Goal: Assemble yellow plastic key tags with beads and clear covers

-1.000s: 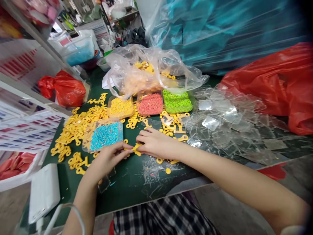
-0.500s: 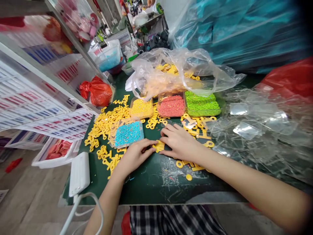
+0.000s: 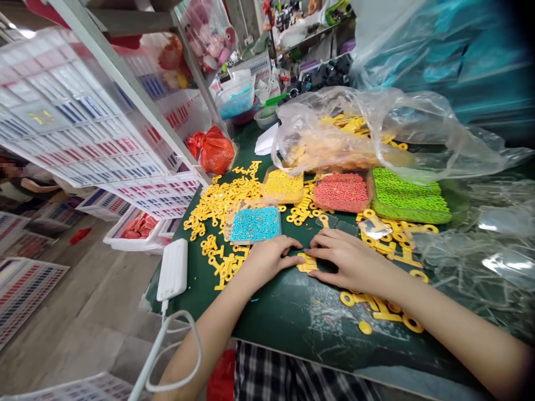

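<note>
A small yellow plastic piece lies low over the green tabletop, between the fingertips of both hands. My left hand pinches its left side with thumb and forefinger. My right hand closes on it from the right, thumb below and fingers above, partly covering it. Just beyond my left hand sits a clear tray of blue beads. Loose yellow ring-ended pieces are heaped to the left, and more yellow parts lie below my right wrist.
Trays of yellow beads, red beads and green beads stand in a row behind. A clear bag holds more yellow parts. Clear plastic pieces pile up at right. A white power bank lies at the left edge.
The view has swung to the left, so the table and trays appear farther right. Both hands stay at the yellow piece, with little visible change in their grip.
</note>
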{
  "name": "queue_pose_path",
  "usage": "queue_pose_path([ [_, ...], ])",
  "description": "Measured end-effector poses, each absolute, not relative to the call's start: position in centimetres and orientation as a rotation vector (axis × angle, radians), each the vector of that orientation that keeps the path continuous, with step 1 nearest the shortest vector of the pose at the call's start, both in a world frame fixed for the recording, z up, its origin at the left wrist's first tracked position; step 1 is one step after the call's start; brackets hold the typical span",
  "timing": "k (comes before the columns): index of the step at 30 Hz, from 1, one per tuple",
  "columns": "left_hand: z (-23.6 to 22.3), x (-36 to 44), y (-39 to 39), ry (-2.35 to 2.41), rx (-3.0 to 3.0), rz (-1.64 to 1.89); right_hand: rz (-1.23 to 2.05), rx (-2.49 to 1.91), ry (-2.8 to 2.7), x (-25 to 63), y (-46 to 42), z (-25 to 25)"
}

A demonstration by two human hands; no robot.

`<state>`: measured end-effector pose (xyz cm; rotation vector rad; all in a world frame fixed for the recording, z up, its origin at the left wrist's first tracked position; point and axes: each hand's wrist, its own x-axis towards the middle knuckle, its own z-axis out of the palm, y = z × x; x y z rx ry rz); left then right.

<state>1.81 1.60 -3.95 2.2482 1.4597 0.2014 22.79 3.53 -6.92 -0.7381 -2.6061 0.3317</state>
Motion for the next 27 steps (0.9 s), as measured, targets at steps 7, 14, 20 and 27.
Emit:
queue_pose_path([
  [7, -2.6, 0.6, 1.3, 1.383, 2.077, 0.230, 0.308, -0.727, -2.596, 22.5, 3.1, -7.1],
  [14, 0.4, -3.5, 2.1, 1.390, 1.726, 0.465, 0.190, -0.695, -2.657, 22.1, 2.5, -7.0],
  [20, 0.4, -3.8, 6.5, 1.909, 2.172, 0.368, 0.257, -0.709, -2.621, 22.3, 2.6, -6.9],
  [27, -0.5, -2.6, 8.9, 1.840, 2.261, -0.165, 0.252, -0.713, -2.601, 22.4, 2.7, -7.2],
])
